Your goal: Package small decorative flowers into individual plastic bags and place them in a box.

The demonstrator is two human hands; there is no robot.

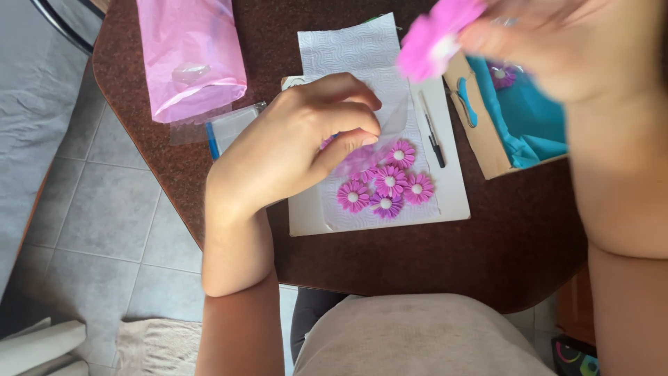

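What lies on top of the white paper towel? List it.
On the paper towel lie several pink and purple flowers with white centres. The left hand holds clear film over some, so whatever sits under the hand cannot be seen.

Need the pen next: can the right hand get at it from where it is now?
Probably yes. The pen lies uncovered on the white board, nothing over it. But the right hand is raised and already holds a pink flower.

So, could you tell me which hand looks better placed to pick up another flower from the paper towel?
Probably the left hand: it hovers just above the pink flowers on the paper towel. The right hand is raised, blurred, and already holds a pink flower.
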